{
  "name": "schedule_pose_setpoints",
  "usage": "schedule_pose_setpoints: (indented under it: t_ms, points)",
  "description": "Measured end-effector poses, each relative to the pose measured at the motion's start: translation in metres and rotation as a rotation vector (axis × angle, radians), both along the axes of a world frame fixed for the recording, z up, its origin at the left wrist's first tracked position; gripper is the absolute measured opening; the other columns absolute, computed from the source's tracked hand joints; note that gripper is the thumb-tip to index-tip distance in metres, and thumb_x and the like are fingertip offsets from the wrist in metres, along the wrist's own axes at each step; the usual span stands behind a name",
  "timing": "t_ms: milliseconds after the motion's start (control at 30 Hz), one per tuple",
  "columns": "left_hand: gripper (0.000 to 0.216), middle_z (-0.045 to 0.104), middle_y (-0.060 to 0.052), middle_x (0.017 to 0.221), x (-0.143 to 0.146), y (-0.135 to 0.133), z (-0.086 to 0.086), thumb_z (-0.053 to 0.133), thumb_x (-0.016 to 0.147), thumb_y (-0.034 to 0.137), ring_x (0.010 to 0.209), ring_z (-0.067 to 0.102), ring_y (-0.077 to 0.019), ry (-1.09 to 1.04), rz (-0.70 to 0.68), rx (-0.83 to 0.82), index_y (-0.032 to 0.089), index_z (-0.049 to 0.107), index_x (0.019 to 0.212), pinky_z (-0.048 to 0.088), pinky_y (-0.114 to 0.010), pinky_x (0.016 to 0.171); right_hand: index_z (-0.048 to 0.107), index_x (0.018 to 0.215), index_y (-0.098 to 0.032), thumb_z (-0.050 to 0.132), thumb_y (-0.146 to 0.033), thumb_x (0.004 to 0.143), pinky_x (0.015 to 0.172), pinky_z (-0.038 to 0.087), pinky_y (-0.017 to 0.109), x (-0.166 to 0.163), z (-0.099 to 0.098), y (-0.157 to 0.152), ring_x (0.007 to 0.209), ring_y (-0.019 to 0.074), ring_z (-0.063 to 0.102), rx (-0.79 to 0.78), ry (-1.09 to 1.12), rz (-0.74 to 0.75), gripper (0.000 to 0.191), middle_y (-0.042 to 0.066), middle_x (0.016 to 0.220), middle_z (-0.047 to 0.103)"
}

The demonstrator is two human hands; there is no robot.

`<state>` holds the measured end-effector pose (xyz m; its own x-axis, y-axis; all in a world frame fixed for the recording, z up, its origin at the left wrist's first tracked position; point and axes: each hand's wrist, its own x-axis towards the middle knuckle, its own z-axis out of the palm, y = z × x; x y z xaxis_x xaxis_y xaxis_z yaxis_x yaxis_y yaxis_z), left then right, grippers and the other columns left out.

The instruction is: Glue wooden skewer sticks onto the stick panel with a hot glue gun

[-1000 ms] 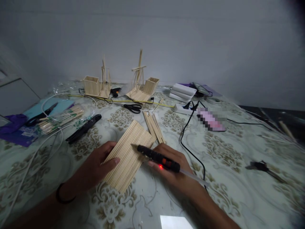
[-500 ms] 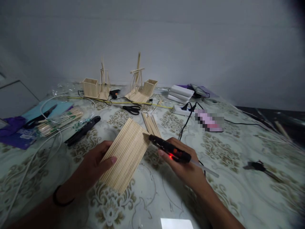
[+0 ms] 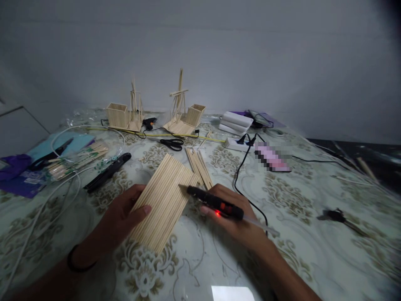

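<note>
A flat panel of thin wooden sticks (image 3: 163,200) lies on the patterned tablecloth in front of me. My left hand (image 3: 120,219) grips its left edge, thumb on top. My right hand (image 3: 233,215) is closed on a black glue gun (image 3: 216,203) with a red light; its nozzle touches the panel's right edge near the far corner. A clear glue stick juts from the gun's back. A loose bundle of sticks (image 3: 198,166) lies just beyond the panel.
Two small stick models (image 3: 125,113) (image 3: 184,115) stand at the back. Black scissors (image 3: 172,143), a power strip (image 3: 239,144) with a black cord, a black tool (image 3: 108,171), white cables and a stick packet (image 3: 75,159) lie around. A key (image 3: 336,216) lies right.
The glue gun's nozzle swung out to the panel's far right corner half a second ago, then came back a little along the right edge. My left hand kept hold of the panel.
</note>
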<state>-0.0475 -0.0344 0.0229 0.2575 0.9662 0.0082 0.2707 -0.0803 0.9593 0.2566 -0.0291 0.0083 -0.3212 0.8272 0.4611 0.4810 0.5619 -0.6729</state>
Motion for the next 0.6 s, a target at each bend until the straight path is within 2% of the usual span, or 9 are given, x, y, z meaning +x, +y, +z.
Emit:
schedule_pose_setpoints:
  t_ms: [67,200,267,433,600]
  points:
    - [0.026,0.079,-0.003,0.099,-0.0005,0.0005,0.0,0.07,0.094,0.043,0.091,0.073,-0.0245,0.002,0.017,0.005,0.025,0.072,0.113,0.059,-0.031,0.077,0.064,0.081,-0.021,0.07,-0.037,0.102,0.061,0.046,0.029,-0.001,0.0,-0.0005,0.067,0.0172,0.062,-0.007,0.0,0.047,0.027,0.001,0.076,0.062]
    - [0.026,0.078,-0.003,0.101,-0.0021,0.0003,-0.0029,0.072,0.094,0.046,0.092,0.073,-0.0251,0.008,0.012,-0.006,0.025,0.072,0.111,0.059,-0.031,0.078,0.06,0.076,-0.022,0.071,-0.038,0.101,0.059,0.043,0.029,0.0022,0.0007,0.0009,0.064,0.0159,0.058,0.007,0.012,-0.122,0.032,0.0,0.075,0.06]
    - [0.026,0.078,-0.002,0.104,-0.0032,-0.0001,-0.0047,0.072,0.096,0.045,0.095,0.073,-0.0241,0.001,0.01,-0.003,0.026,0.071,0.113,0.059,-0.03,0.08,0.058,0.074,-0.022,0.072,-0.038,0.1,0.058,0.042,0.029,0.0039,0.0018,0.0016,0.062,0.0157,0.057,0.005,0.007,-0.152,0.034,0.0,0.074,0.059]
    - [0.025,0.077,-0.001,0.1,-0.0048,0.0008,-0.0061,0.073,0.096,0.042,0.091,0.073,-0.0225,-0.024,0.037,-0.002,0.026,0.072,0.115,0.058,-0.029,0.077,0.063,0.079,-0.022,0.07,-0.038,0.102,0.061,0.046,0.03,0.0022,0.0028,0.0005,0.067,0.0177,0.061,-0.022,-0.003,0.015,0.029,0.001,0.076,0.061]
    - [0.023,0.078,-0.001,0.1,-0.0043,0.0017,-0.0052,0.073,0.096,0.041,0.091,0.074,-0.0223,-0.025,0.011,0.0,0.025,0.073,0.113,0.058,-0.029,0.078,0.058,0.075,-0.022,0.072,-0.041,0.1,0.058,0.043,0.029,0.004,0.0021,0.0017,0.062,0.0158,0.057,-0.001,0.011,-0.168,0.035,0.0,0.075,0.059]
